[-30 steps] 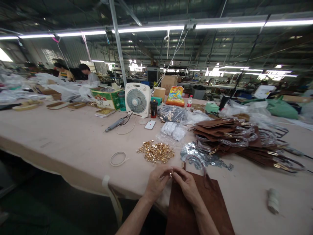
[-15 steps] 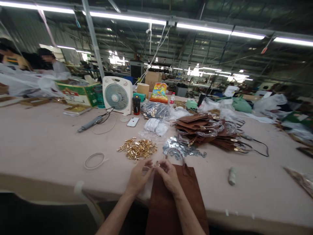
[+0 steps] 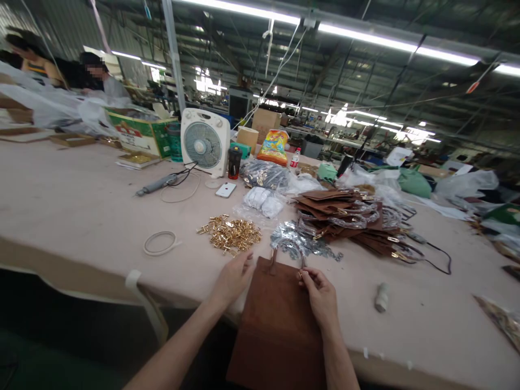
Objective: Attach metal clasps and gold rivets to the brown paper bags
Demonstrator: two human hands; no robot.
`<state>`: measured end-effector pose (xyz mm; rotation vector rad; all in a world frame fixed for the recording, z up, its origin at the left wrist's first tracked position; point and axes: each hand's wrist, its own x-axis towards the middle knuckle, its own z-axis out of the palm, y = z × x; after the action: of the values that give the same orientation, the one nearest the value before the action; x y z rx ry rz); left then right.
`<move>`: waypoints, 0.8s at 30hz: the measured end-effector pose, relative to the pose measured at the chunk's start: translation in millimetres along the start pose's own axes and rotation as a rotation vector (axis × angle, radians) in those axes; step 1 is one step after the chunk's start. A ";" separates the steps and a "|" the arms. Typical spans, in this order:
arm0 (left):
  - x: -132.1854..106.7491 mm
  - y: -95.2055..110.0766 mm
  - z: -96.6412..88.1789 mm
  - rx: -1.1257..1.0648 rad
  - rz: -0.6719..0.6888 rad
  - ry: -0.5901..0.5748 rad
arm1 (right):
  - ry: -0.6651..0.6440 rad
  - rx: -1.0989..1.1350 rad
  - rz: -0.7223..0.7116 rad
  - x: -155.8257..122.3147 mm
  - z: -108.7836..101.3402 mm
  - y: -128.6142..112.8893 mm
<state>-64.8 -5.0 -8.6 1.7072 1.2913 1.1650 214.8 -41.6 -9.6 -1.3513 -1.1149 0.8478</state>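
Observation:
A brown handbag (image 3: 280,319) hangs over the table's front edge, its top and wrapped handle (image 3: 290,245) lying on the tabletop. At the right foot of that handle, my right hand (image 3: 324,297) pinches a small metal fitting (image 3: 300,275), mostly covered by the fingertips. My left hand (image 3: 233,279) is left of the bag, fingers stretched toward a pile of gold metal fittings (image 3: 233,234); nothing shows in it. Behind the handle lie scattered silvery metal pieces (image 3: 288,233).
Brown bag pieces with wrapped handles (image 3: 345,216) are heaped at right, near a small grey cylinder (image 3: 382,297). A tape roll (image 3: 160,242), grey corded tool (image 3: 156,185), phone (image 3: 226,189) and fan (image 3: 205,142) are to the left. Two people sit farther back at left.
My hands, together over the small metal fitting before, have parted. The right moved to the handle's right foot with the fitting; the left let go and stays near the gold pile. The view has tilted.

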 end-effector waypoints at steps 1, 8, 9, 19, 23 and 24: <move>0.1 2.7 4.7 -0.025 -0.038 0.012 | -0.008 0.003 0.002 -1.1 1.8 -0.1; 18.1 30.1 36.3 -0.353 -0.345 0.079 | -0.043 -0.041 -0.016 -2.3 6.2 -4.0; 21.5 33.6 39.7 -0.470 -0.387 0.038 | -0.044 -0.043 -0.020 -1.9 4.8 -4.1; 9.7 39.7 54.6 -1.414 -0.717 -0.565 | 0.033 0.065 -0.003 4.1 -2.5 -0.2; 9.2 36.2 55.8 -1.471 -0.751 -0.566 | 0.018 0.051 -0.002 6.1 0.5 1.8; 9.9 35.6 56.4 -1.478 -0.754 -0.561 | 0.025 0.050 -0.003 6.3 0.9 1.9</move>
<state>1.1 -5.4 5.6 0.2947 0.3291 0.6867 216.0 -35.2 -10.9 -1.3152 -1.0689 0.8495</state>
